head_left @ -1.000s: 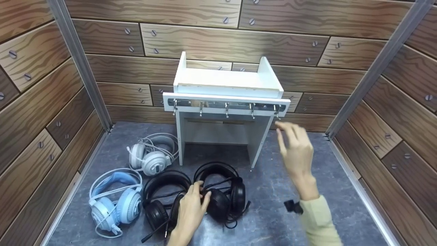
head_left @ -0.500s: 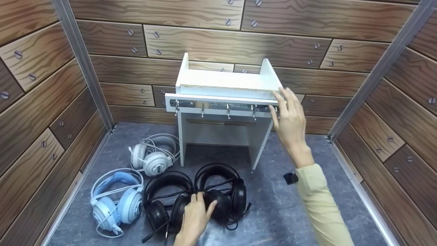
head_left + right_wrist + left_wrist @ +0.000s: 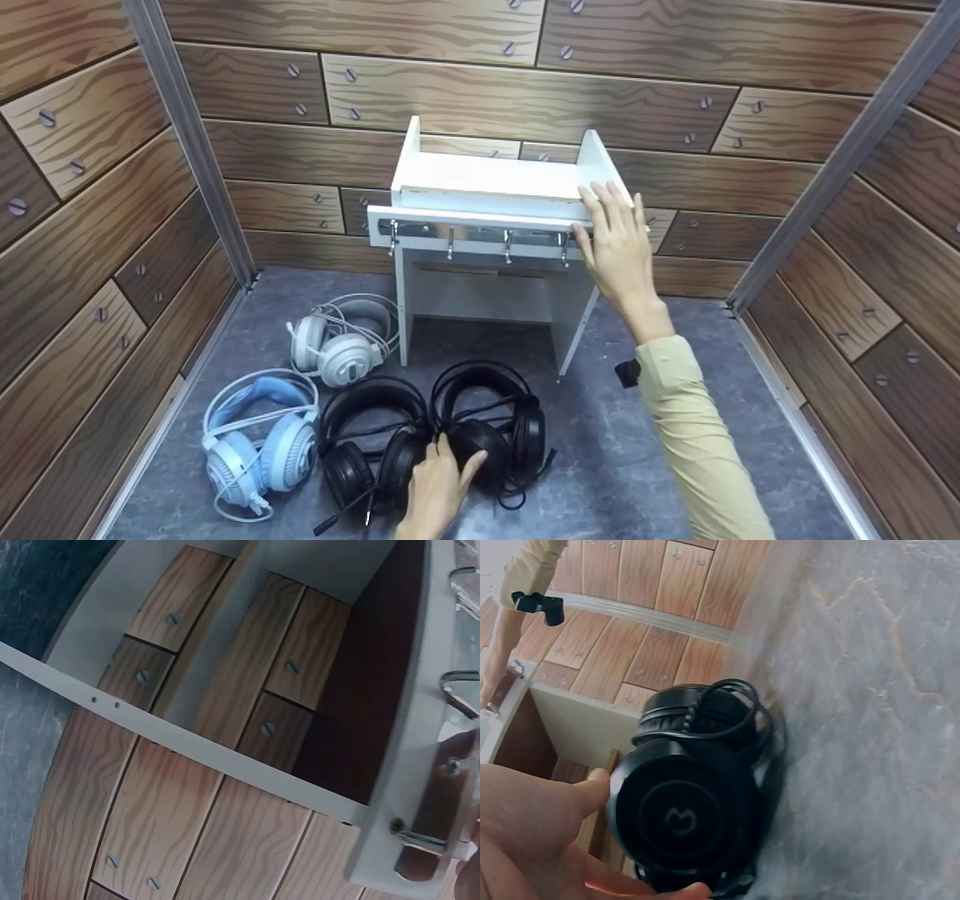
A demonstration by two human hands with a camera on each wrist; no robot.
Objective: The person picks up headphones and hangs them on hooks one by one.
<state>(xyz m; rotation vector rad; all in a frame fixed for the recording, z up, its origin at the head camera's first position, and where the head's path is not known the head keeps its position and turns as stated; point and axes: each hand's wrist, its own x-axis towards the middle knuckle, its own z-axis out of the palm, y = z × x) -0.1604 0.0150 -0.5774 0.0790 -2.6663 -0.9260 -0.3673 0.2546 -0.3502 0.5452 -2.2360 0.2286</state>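
Observation:
My left hand (image 3: 436, 487) lies between two black headsets, thumb spread from the fingers. The left wrist view shows its thumb beside the round ear cup (image 3: 682, 829) of the right-hand black headset (image 3: 529, 435), with fingers along the cup's lower side; firm contact cannot be told. The left-hand black headset (image 3: 347, 474) has a microphone boom pointing to the front. My right hand (image 3: 619, 255) rests with extended fingers over the right end of the hook rail (image 3: 480, 247) on a small white shelf unit (image 3: 487, 176). It hides the rail's last hook.
Left of the black headsets are light blue headphones (image 3: 289, 450), with white headphones (image 3: 349, 361) behind them against the unit's left leg. Wood-patterned walls (image 3: 450, 90) enclose the grey floor (image 3: 600, 480) on three sides. Metal hooks (image 3: 508, 246) stick out from the rail.
My right hand has moved up and left from beside the unit onto the rail's right end. My left hand has drawn slightly back toward the front. The headphones look unmoved.

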